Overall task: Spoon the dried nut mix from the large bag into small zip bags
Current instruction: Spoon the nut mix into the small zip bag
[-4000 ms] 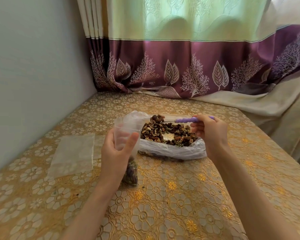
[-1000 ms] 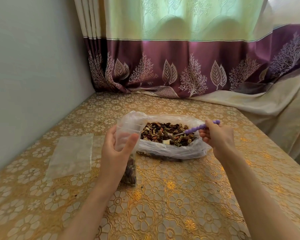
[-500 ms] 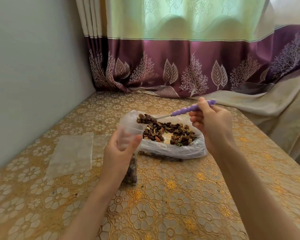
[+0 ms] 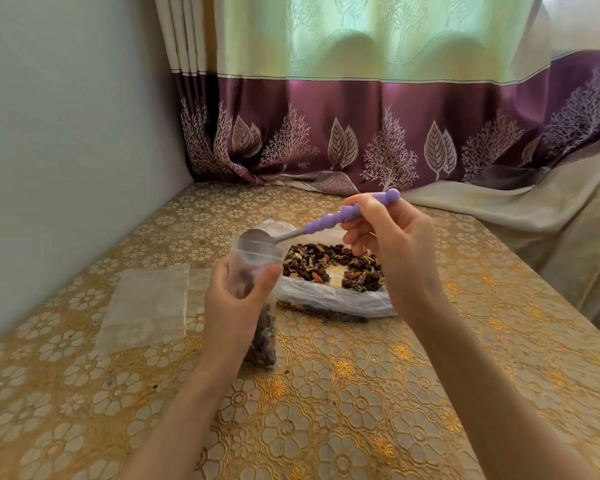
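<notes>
My left hand (image 4: 234,306) grips a small clear zip bag (image 4: 262,341) upright on the table, its mouth held wide and dark nut mix filling its lower part. My right hand (image 4: 392,251) holds a spoon (image 4: 329,221) by its purple beaded handle. The metal bowl of the spoon is tipped into the small bag's mouth and looks empty. Just behind lies the large clear bag (image 4: 333,296), open, with brown nut mix (image 4: 329,266) spread inside.
Flat empty zip bags (image 4: 146,306) lie to the left of my left hand on the gold flowered tablecloth (image 4: 326,393). A grey wall runs along the left. Purple and green curtains hang behind the table, with pale cloth draped at the right.
My right hand scooped in the large bag, lifted a full spoon to the small bag's mouth, and tipped it. The spoon bowl is now empty inside the mouth. My left hand kept still.
</notes>
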`<act>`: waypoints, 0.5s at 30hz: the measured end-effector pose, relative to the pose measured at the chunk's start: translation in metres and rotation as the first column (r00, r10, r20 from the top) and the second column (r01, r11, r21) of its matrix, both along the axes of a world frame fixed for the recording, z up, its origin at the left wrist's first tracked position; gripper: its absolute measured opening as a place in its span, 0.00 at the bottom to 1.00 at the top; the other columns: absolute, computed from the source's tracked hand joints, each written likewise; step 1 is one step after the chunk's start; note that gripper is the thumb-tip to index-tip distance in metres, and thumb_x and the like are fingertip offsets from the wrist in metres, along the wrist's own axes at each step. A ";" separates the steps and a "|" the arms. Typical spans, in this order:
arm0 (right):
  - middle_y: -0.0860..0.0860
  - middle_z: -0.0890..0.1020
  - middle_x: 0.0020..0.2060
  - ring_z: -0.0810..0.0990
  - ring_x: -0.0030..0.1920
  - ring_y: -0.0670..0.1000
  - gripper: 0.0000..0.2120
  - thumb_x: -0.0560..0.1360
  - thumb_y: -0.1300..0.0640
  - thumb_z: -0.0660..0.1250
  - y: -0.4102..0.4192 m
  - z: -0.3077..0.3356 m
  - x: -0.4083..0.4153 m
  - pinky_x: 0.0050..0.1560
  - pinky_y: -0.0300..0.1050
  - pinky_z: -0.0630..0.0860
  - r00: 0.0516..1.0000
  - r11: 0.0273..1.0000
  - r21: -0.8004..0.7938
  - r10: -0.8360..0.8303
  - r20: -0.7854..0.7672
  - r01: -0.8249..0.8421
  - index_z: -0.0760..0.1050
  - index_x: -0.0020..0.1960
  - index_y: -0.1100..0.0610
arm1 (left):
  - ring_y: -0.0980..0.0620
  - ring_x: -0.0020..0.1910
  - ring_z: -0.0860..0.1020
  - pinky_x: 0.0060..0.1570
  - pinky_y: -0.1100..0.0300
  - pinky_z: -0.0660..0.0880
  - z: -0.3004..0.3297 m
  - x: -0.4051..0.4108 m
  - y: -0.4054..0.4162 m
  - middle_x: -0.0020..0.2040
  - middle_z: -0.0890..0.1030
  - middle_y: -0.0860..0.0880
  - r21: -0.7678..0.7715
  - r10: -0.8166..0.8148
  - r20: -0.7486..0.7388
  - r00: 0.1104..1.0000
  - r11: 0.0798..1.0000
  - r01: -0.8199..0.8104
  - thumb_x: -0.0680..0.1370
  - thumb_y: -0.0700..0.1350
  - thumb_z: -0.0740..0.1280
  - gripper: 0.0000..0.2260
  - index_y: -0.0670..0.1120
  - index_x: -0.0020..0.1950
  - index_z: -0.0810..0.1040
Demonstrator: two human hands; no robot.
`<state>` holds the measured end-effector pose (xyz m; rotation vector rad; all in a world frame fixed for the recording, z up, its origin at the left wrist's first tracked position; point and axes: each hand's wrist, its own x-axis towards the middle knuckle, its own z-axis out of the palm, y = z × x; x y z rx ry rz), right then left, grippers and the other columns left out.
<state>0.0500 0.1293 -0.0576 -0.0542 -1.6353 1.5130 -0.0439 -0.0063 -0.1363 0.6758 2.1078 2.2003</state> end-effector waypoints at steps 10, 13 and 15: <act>0.48 0.80 0.27 0.74 0.30 0.46 0.13 0.80 0.58 0.60 0.040 -0.012 0.000 0.30 0.34 0.73 0.988 0.934 -0.321 -0.147 0.052 0.156 0.76 0.40 0.60 | 0.57 0.60 0.75 0.55 0.64 0.70 -0.003 -0.004 -0.003 0.62 0.77 0.55 -0.082 -0.045 -0.032 0.998 0.996 0.042 0.59 0.73 0.67 0.44 0.52 0.70 0.68; 0.48 0.78 0.25 0.74 0.28 0.45 0.13 0.80 0.58 0.61 0.054 -0.021 0.001 0.28 0.34 0.71 0.947 0.920 -0.238 -0.283 0.150 0.312 0.76 0.38 0.59 | 0.54 0.59 0.76 0.61 0.53 0.72 -0.002 -0.003 -0.003 0.61 0.77 0.55 -0.115 -0.066 -0.004 0.998 0.991 0.065 0.53 0.77 0.65 0.51 0.52 0.71 0.67; 0.45 0.78 0.23 0.74 0.26 0.42 0.13 0.79 0.58 0.61 0.061 -0.026 0.002 0.27 0.33 0.70 0.914 0.916 -0.127 -0.351 0.203 0.380 0.75 0.38 0.58 | 0.58 0.58 0.76 0.61 0.55 0.72 -0.003 -0.004 -0.002 0.58 0.78 0.58 -0.114 -0.055 0.005 0.998 0.992 0.055 0.57 0.75 0.67 0.46 0.53 0.70 0.67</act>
